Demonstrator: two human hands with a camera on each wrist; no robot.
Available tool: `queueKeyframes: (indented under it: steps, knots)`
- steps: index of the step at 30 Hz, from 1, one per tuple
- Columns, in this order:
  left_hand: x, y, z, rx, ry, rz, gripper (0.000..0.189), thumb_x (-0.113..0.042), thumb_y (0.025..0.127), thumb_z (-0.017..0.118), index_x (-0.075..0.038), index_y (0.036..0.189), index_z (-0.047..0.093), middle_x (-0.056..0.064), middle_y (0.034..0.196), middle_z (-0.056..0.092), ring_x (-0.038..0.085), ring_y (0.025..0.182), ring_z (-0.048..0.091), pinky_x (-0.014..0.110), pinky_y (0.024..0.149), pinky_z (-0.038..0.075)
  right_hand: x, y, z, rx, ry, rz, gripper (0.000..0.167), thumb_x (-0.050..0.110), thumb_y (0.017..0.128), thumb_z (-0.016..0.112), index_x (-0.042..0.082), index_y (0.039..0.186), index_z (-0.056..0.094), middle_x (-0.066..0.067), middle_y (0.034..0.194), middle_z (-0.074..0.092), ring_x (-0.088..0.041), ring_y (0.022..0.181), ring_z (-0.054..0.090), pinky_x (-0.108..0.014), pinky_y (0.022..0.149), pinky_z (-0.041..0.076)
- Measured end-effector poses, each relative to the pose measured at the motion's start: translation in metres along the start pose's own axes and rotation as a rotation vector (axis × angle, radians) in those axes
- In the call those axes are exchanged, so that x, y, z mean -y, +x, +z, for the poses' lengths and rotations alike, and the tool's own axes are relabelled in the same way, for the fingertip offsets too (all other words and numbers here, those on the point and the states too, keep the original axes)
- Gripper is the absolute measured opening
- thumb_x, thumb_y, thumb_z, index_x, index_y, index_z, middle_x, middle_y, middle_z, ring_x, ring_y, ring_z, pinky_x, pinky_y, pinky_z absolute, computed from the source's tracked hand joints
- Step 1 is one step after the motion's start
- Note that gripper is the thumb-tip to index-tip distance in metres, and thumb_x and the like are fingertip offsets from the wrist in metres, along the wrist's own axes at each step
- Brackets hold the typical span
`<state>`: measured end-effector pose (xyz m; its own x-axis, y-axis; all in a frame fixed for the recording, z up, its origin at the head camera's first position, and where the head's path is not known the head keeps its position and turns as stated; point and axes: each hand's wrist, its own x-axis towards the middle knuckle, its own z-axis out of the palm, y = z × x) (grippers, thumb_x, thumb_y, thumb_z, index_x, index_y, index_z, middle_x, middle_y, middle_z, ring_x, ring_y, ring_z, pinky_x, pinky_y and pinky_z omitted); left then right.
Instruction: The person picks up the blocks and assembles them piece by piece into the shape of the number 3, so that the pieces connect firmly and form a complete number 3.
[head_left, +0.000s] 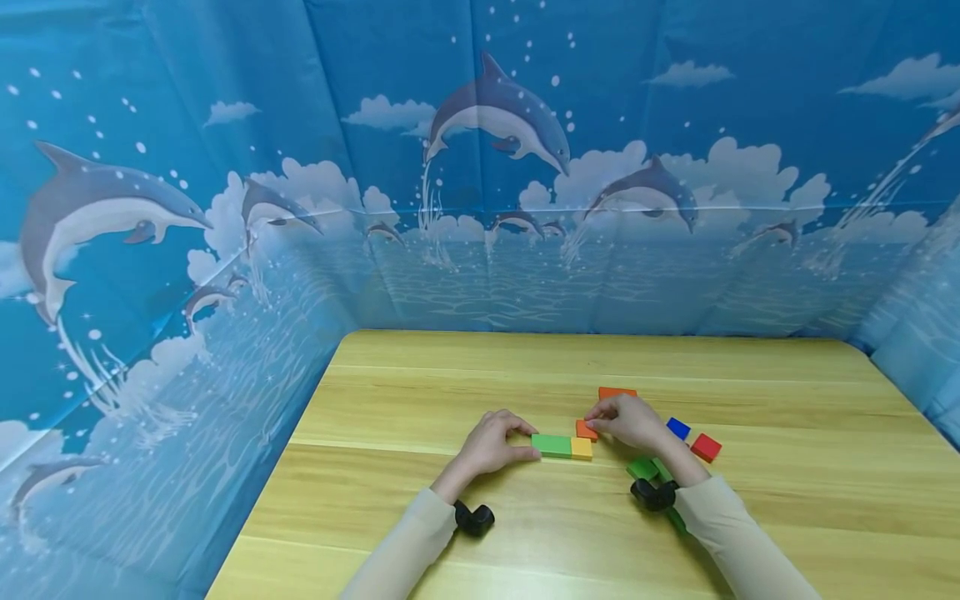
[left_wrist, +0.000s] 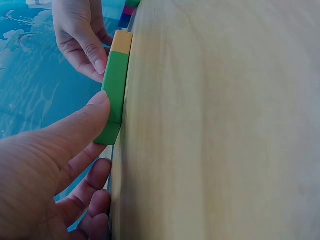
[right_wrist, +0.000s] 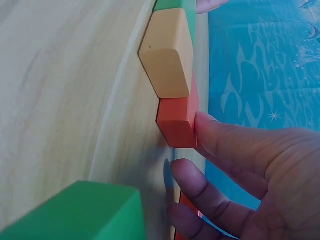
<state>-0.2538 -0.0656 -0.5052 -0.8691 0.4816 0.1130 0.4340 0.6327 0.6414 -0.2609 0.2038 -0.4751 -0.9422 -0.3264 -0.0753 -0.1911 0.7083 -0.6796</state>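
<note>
My left hand (head_left: 491,442) holds the left end of a long green block (head_left: 551,447) between thumb and index finger. A short yellow block (head_left: 581,449) stands against the green block's right end, flush in line with it. In the head view, my right hand (head_left: 630,422) pinches a small orange block (head_left: 584,430) just behind the yellow one. The right wrist view shows that orange block (right_wrist: 176,120) right at the yellow block's (right_wrist: 167,55) far side, with the thumb at its edge. The left thumb lies along the green block (left_wrist: 116,82) in the left wrist view.
Another orange block (head_left: 617,392) lies beyond the right hand, partly covered by it. To the right are a blue block (head_left: 678,428) and a red block (head_left: 706,448). Several green blocks (head_left: 641,469) sit under the right wrist. A dolphin-print curtain (head_left: 480,275) borders the wooden table (head_left: 420,375).
</note>
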Motion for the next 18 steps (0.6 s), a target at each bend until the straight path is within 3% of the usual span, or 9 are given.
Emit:
queueKeyframes:
  steps: [13,18]
  knots:
    - [0.002,0.001,0.001,-0.005,0.013,-0.003,0.033,-0.042,0.077,0.078,-0.025,0.104,0.072,-0.014,0.095,0.059,0.008,0.081,0.044,0.026,0.073,0.037,-0.001,-0.007,-0.007,-0.035,-0.001,-0.020,0.021,0.024,0.094,0.062,0.008,0.104,0.070,0.000,0.088,0.064,-0.016,0.077,0.055,-0.036,0.067,0.044]
    - [0.004,0.001,0.001,-0.003,0.012,0.002,0.033,-0.043,0.077,0.077,-0.025,0.104,0.072,-0.016,0.095,0.059,0.007,0.081,0.045,0.025,0.074,0.037,-0.005,-0.027,-0.021,-0.072,-0.109,-0.068,0.019,0.030,0.090,0.066,0.013,0.095,0.072,0.003,0.083,0.062,-0.016,0.075,0.053,-0.036,0.064,0.043]
